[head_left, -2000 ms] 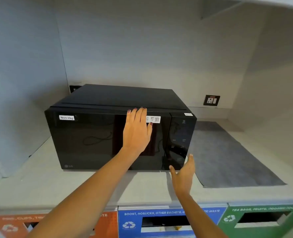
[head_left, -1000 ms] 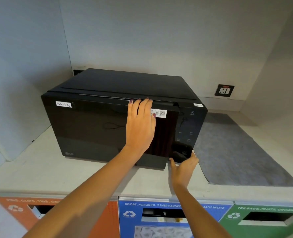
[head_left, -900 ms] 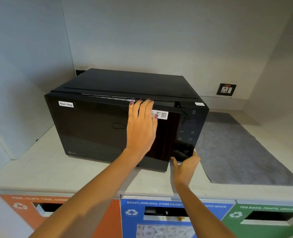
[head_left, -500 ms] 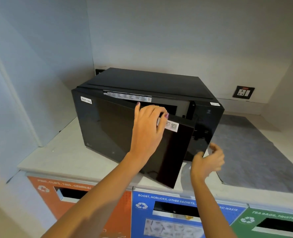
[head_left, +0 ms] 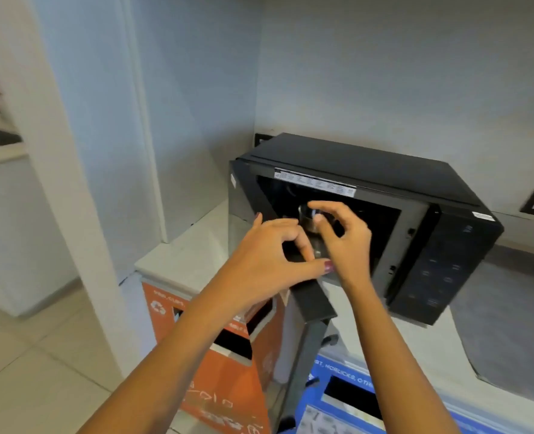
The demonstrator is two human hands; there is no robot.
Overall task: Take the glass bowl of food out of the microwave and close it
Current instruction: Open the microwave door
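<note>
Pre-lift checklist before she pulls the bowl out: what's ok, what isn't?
1. Microwave door swung wide open: ok.
2. Glass bowl visible inside the cavity: ok.
3. Right hand at the bowl, fingers spread, contact: cannot tell.
4. Left hand holding the bowl: not ok, it is out by the door edge.
5. Bowl contents and heat: cannot tell.

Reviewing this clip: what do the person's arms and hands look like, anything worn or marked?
Both forearms are bare as far as the frame shows: no sleeves, watch or bracelets visible. The left hand has dark reddish nail polish, clearest on the thumb. The right hand shows no rings; its nails are too blurred to judge.
</note>
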